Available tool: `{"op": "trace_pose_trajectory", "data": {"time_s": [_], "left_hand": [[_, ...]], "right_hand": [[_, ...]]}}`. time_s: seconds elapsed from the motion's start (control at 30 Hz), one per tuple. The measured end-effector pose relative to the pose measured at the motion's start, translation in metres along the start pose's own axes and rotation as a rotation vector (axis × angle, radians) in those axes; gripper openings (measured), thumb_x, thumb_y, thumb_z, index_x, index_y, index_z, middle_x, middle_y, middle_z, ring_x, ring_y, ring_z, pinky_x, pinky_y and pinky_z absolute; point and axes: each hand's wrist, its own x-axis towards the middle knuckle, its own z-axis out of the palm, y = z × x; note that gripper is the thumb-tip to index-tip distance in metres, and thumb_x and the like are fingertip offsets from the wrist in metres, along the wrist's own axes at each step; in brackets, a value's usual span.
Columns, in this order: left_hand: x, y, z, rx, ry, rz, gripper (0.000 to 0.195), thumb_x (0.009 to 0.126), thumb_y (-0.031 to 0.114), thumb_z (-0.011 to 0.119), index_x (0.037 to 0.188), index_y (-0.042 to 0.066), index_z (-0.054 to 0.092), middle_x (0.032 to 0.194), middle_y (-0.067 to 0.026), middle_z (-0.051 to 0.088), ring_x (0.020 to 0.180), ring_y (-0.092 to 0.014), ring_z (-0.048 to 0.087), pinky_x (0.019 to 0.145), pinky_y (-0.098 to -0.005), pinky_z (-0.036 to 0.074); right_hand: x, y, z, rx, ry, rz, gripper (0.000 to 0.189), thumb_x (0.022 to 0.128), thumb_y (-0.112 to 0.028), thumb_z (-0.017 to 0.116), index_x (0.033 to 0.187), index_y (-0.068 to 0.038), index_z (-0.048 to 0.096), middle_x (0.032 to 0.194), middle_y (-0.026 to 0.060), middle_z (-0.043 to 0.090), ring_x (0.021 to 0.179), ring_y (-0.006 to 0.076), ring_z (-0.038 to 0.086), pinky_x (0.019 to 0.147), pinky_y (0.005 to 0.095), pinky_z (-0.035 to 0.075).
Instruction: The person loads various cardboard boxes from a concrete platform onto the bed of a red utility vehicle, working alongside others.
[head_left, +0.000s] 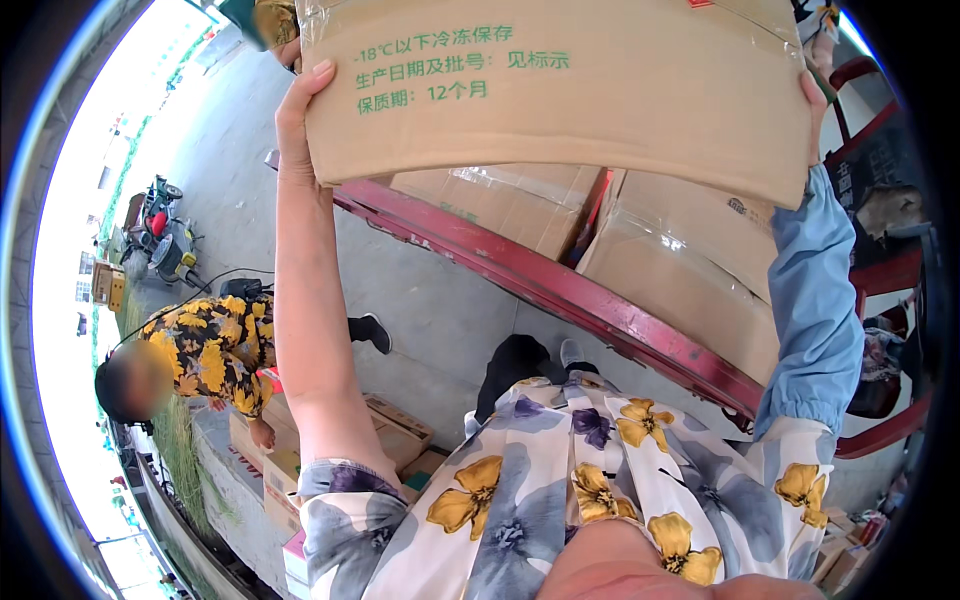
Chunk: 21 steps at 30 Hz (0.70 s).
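A large cardboard box (570, 97) with green printing and clear tape spans the top of the head view, raised in front of me. At its left end, my left hand (304, 112) grips the side, with the thumb on the front face. My right hand (815, 112) holds the opposite end, its fingers partly hidden by the box. Under and behind it, more taped cardboard boxes (682, 247) lie on a vehicle bed with a red metal side rail (540, 277). The raised box hides part of that bed.
To the left, a person in a yellow-flowered shirt (210, 345) is beside stacked cartons (285, 420). Parts of other people show behind the box's top corners. A parked scooter (161, 240) stands farther left. Red metal bars (885, 427) are at the right.
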Motion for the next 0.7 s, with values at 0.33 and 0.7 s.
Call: {"op": "trace_pose_trajectory", "data": {"time_s": [0.33,0.7], "left_hand": [[0.09,-0.078,-0.094,-0.101,-0.12,-0.351,0.054,0.085,0.026,0.062,0.128,-0.005,0.051,0.114,-0.019,0.063,0.099,-0.026,0.064,0.086,-0.0363,0.054],[0.166,-0.177,-0.147,0.014,-0.221,-0.792,0.064,0.083,0.023,0.061,0.138,-0.001,0.04,0.12,-0.0169,0.059,0.109,-0.025,0.06,0.092,-0.0379,0.051]], "right_hand": [[0.045,0.123,0.011,-0.089,-0.008,0.186,0.063,0.089,-0.055,0.051,0.129,-0.006,0.053,0.115,0.0104,0.064,0.097,0.018,0.063,0.081,0.031,0.052],[0.052,0.215,0.007,-0.274,0.193,0.524,0.065,0.092,-0.044,0.049,0.141,-0.002,0.04,0.134,0.013,0.053,0.12,0.0234,0.054,0.103,0.036,0.042]]}}
